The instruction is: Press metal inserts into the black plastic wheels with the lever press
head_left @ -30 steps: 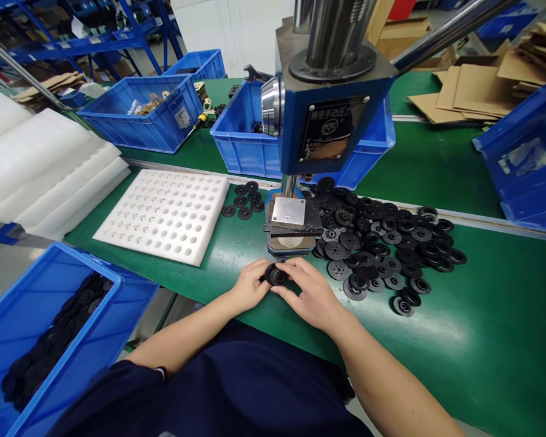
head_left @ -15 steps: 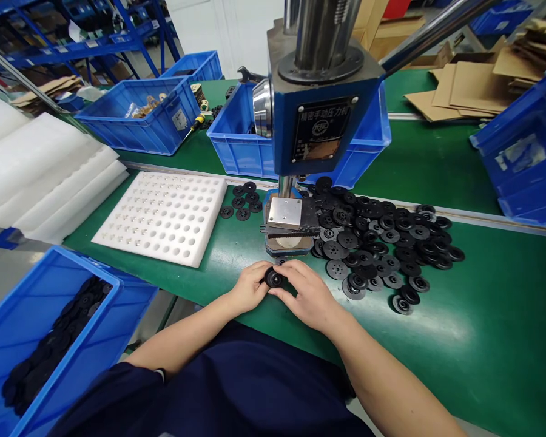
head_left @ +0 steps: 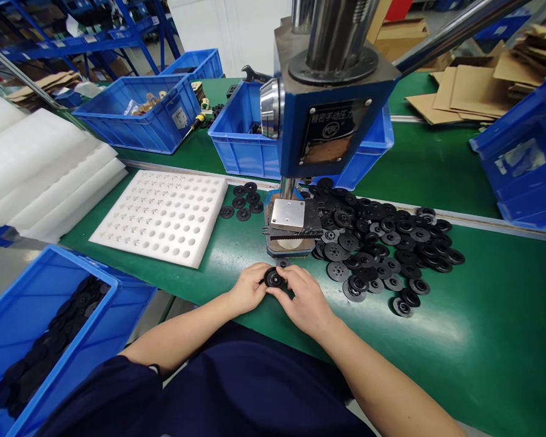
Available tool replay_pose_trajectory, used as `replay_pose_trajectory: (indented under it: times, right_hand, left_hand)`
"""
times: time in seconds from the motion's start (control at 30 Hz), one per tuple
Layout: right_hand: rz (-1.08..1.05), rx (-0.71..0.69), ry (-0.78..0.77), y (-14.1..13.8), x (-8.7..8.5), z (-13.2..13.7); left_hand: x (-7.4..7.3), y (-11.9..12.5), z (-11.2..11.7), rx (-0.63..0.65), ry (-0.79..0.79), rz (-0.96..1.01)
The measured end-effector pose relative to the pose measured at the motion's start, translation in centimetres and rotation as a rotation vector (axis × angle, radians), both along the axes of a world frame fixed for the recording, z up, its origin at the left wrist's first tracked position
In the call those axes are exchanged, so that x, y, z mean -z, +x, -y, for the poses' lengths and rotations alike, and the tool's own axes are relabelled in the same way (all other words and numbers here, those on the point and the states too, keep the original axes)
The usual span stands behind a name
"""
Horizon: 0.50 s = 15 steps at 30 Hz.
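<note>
Between my two hands, just in front of the press, is a round black wheel-like part (head_left: 273, 278) with a hub in its middle. My left hand (head_left: 251, 287) grips its left edge. Thumb and fingers of my right hand (head_left: 303, 297) pinch its right side. Right behind the fingers, a small dark round piece (head_left: 283, 264) lies by the press base. The hand press (head_left: 332, 130) stands over a metal plate (head_left: 288, 213) on its base. To the right spreads a heap of black discs and wheels (head_left: 373, 243).
Several black discs (head_left: 243, 214) lie left of the press. A white foam tray (head_left: 188, 233) with rows of holes holds small clear pieces in part of it. Blue bins stand behind (head_left: 136, 121) and at lower left (head_left: 113, 291). Cardboard (head_left: 468, 91) lies at back right.
The view has shifted slightly, so the press appears a little farther right. Both hands keep hold of the black part, and my right fingers have moved slightly on it.
</note>
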State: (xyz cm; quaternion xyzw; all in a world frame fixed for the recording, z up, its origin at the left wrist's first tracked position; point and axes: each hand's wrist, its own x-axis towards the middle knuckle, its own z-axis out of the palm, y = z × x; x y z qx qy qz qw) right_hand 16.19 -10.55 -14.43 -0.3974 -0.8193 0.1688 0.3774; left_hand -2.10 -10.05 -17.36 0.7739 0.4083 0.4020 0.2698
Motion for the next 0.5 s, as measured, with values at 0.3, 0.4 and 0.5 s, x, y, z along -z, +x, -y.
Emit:
replay_pose_trajectory:
  times: [0.3,0.4,0.5]
  right_hand:
    - [-0.022,0.017,0.049,-0.2,0.8,-0.1]
    - [-0.031,0.023,0.061,-0.3,1.2,-0.2]
    - [-0.030,0.027,0.038,-0.4,1.2,-0.2]
  left_hand:
    - [0.0,-0.2,-0.2,0.011,0.003,-0.015]
    - [0.2,-0.3,-0.2,0.000,-0.004,-0.025]
    - [0.1,-0.3,-0.2,-0.011,-0.034,-0.025]
